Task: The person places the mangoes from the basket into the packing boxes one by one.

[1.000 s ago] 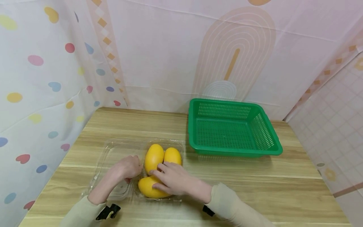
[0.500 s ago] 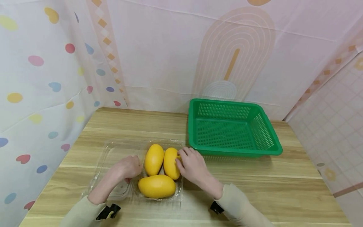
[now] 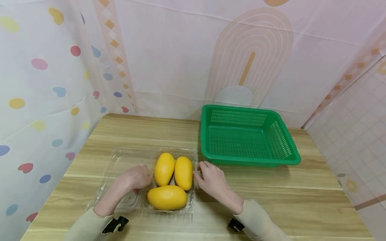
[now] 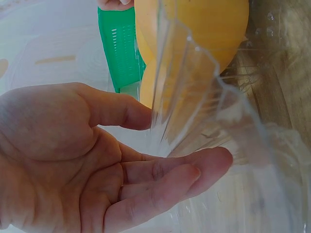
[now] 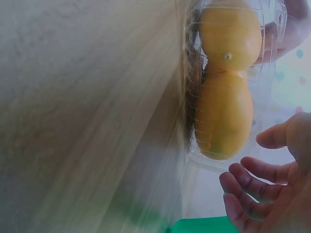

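- Left hand point(image 3: 137, 177) is pinching the clear container point(image 3: 190, 201) (by its inner edge), thumb against fingers.
- Right hand point(image 3: 212, 179) is hanging just beside the container, fingers loosely bent and apart, holding nothing.
- Three yellow mangoes point(image 3: 167, 197) are lying inside, toward the worktop's point(image 3: 271, 194) left edge.
- Green basket point(image 3: 250, 160) is standing near the back edge.

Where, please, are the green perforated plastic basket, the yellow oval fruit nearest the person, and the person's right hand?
Green perforated plastic basket point(image 3: 239, 142), head view: its floor.
Yellow oval fruit nearest the person point(image 3: 167, 197), head view: its upper side.
Right hand point(image 3: 212, 179), head view: its back.
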`<state>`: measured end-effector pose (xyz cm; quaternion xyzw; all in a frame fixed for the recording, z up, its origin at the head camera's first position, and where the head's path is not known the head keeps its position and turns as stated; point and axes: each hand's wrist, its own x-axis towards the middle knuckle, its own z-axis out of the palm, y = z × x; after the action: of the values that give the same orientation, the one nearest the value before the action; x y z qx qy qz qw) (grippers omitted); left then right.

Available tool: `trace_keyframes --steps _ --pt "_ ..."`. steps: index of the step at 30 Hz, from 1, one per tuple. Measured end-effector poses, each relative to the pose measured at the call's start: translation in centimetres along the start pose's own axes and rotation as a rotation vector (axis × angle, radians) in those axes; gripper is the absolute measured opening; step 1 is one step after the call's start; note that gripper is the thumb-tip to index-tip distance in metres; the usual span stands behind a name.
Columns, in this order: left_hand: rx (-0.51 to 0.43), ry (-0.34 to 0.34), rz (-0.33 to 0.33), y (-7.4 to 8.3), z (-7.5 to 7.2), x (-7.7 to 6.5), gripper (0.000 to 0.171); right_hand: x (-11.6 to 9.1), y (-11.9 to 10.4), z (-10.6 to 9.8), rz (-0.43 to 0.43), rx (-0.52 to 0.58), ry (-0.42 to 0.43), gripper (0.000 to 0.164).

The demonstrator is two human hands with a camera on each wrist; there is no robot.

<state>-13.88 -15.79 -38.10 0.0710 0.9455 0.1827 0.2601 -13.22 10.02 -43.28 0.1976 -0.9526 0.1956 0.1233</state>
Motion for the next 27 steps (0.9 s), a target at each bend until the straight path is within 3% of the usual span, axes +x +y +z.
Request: trace_keyframes --steps 6,11,14,19,22,27 --pt "-0.011 0.01 -0.006 -0.1 0.0 -0.2 0.036 -0.2 0.1 0.1 0.006 0.064 -0.033 0.016" --pt "0.004 0.018 0.003 -0.4 -0.1 -0.4 0.046 -0.2 0.1 0.3 0.015 0.111 -0.05 0.015" --pt "0.01 0.056 0.028 -0.9 -0.3 -0.5 0.047 -0.2 0.1 0.4 0.018 0.122 -0.054 0.015" --pt "-0.04 0.182 0.073 -2.4 -0.8 -1.0 0.038 -0.2 0.1 0.3 0.03 0.141 -0.065 0.015" --pt "-0.027 0.306 0.092 -3.6 -1.1 -1.2 0.042 -0.1 0.1 0.3 0.034 0.148 -0.071 0.016" --pt "0.013 0.465 0.032 -6.0 -1.3 -1.1 0.052 0.0 0.1 0.3 0.028 0.151 -0.068 0.017"
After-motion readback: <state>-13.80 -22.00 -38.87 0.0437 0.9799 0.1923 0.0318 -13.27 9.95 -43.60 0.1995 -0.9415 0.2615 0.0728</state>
